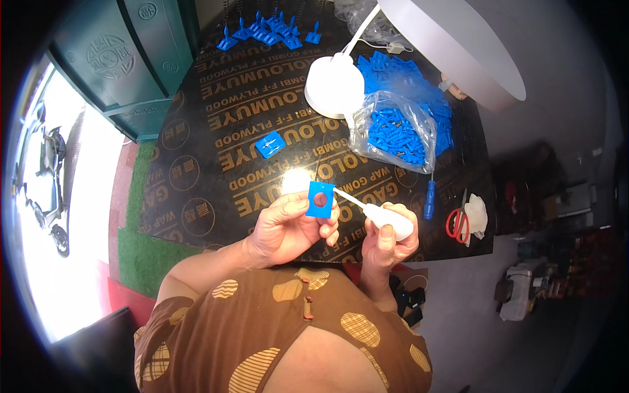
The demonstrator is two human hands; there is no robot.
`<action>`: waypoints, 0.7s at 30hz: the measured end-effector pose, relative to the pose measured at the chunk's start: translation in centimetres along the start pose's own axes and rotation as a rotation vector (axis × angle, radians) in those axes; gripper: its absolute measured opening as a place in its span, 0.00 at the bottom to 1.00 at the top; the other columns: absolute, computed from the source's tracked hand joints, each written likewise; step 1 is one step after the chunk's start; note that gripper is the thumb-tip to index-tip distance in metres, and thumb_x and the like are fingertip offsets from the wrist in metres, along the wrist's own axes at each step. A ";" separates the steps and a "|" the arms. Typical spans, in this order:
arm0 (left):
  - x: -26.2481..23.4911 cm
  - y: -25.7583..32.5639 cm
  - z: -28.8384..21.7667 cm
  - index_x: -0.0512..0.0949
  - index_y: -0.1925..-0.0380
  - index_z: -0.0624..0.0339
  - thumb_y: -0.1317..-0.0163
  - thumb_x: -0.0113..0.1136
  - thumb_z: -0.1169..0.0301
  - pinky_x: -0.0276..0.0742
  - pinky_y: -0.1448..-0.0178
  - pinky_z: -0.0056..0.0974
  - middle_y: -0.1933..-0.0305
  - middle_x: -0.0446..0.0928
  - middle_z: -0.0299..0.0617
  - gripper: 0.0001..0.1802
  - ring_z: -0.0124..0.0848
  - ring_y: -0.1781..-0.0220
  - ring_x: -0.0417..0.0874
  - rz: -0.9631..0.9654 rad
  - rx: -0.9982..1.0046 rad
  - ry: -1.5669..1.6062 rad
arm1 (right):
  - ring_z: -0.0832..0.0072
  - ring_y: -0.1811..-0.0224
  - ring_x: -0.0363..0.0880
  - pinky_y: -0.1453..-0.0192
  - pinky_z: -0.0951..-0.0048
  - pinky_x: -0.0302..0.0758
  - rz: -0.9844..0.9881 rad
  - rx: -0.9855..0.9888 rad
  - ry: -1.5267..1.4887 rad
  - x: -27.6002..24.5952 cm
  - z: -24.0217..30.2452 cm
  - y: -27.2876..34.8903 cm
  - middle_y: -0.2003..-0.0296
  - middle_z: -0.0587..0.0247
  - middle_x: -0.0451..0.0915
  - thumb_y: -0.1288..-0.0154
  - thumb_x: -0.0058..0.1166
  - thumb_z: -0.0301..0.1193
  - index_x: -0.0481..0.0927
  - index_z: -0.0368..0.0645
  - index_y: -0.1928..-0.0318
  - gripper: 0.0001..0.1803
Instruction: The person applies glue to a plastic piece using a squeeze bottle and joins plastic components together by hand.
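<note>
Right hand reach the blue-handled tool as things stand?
Probably yes: the blue-handled tool lies near the right hand, nothing visible between, but that hand holds a white squeeze bottle.

Head-worn fisheye, looking down at the table (196,131)

So it's the left cam of a side-by-side pair, up above the table's near edge, facing steeply down, picture upright and unflipped. Pretty close in: the wearer's left hand (285,229) and right hand (391,242) sit between lens and table, and the brown shirt (262,327) fills the stretch below the near edge. Super wide too, so it grabs the green panel (108,59) left of the table and grey floor (458,314) to its right.
</note>
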State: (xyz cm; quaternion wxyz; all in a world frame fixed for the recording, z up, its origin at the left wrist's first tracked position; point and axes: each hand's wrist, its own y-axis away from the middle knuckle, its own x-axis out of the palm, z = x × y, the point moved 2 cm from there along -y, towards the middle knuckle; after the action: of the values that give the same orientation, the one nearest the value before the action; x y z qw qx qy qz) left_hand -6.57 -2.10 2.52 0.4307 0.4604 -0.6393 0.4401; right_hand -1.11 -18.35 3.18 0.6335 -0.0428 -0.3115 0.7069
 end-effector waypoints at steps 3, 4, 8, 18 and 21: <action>0.1 -0.1 0.0 0.75 0.51 0.61 0.33 0.53 0.59 0.70 0.54 0.46 0.57 0.74 0.50 0.19 0.34 0.61 0.74 0.003 0.000 0.005 | 0.75 0.78 0.73 0.81 0.80 0.67 0.005 -0.057 0.074 -0.3 -0.3 0.0 0.66 0.52 0.75 0.42 0.62 0.34 0.73 0.29 0.56 0.21; 0.1 -0.1 0.0 0.75 0.51 0.61 0.33 0.53 0.59 0.70 0.54 0.46 0.57 0.74 0.50 0.19 0.34 0.61 0.74 0.008 0.000 0.003 | 0.75 0.78 0.73 0.80 0.81 0.67 0.010 -0.056 0.071 -0.3 -0.3 0.0 0.66 0.52 0.75 0.42 0.62 0.33 0.73 0.29 0.56 0.21; 0.1 -0.1 0.0 0.76 0.51 0.61 0.33 0.52 0.59 0.70 0.53 0.46 0.56 0.74 0.50 0.19 0.34 0.61 0.74 0.018 0.005 0.007 | 0.75 0.77 0.74 0.80 0.81 0.68 0.028 -0.057 0.082 -0.3 -0.3 0.0 0.66 0.52 0.75 0.42 0.61 0.32 0.73 0.29 0.56 0.20; -0.1 -0.1 0.0 0.76 0.51 0.61 0.33 0.52 0.60 0.70 0.53 0.46 0.56 0.75 0.51 0.18 0.35 0.60 0.74 0.031 0.005 0.018 | 0.75 0.75 0.75 0.79 0.81 0.70 0.055 -0.114 0.176 -1.0 -0.5 0.2 0.65 0.54 0.75 0.43 0.62 0.31 0.73 0.29 0.56 0.20; -0.2 0.0 0.1 0.76 0.51 0.60 0.32 0.52 0.60 0.70 0.53 0.46 0.56 0.75 0.51 0.18 0.35 0.60 0.74 0.043 0.007 0.013 | 0.75 0.75 0.75 0.79 0.82 0.70 0.052 -0.119 0.196 -1.1 -0.6 0.2 0.65 0.54 0.75 0.43 0.62 0.30 0.73 0.29 0.56 0.19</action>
State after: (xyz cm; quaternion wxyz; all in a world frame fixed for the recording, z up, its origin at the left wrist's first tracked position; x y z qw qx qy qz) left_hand -6.50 -2.14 2.35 0.4238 0.4452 -0.6448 0.4543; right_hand -0.83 -19.09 2.21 0.6386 -0.1573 -0.2884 0.6959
